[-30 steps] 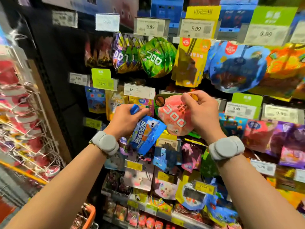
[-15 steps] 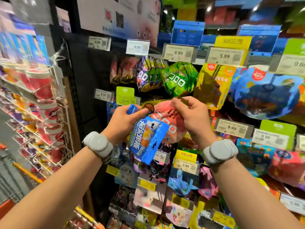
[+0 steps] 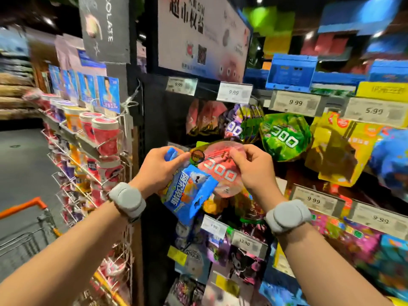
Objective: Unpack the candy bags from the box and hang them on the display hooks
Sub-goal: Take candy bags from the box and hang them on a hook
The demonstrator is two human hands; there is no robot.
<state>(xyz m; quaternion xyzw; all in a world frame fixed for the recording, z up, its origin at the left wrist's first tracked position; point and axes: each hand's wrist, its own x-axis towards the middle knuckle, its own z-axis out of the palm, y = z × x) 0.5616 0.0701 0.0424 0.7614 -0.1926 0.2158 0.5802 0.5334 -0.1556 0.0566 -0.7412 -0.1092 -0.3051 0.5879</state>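
Left grip first: the left hand (image 3: 159, 167) is curled round a blue candy bag (image 3: 188, 195), thumb over its folded top, so the packet hangs tilted down and to the right below the knuckles. Out to the left of that hand stand a wire rack of red-lidded cups (image 3: 103, 138) and, lower, the orange handle of a shopping cart (image 3: 24, 207). Just right of the left grip, and partly behind the blue packet, is the pink candy bag (image 3: 220, 171), whose top edge the right hand (image 3: 254, 166) pinches between thumb and fingertips; both grips are therefore closed on bags, neither released. The pink bag sits up at the level of the hanging row, with the purple bags (image 3: 237, 127) above it and the green candy bag (image 3: 284, 138) above and to the right of the right hand. I cannot tell whether its hang hole has met a display hook, since the fingers cover that spot. Judging by the crinkled film, these packets are light, soft and rather slippery, with loose contents that shift; the stiff sealed header by the hole looks the best place to hold, pinched on both sides so the hole stays open and square to the hook.
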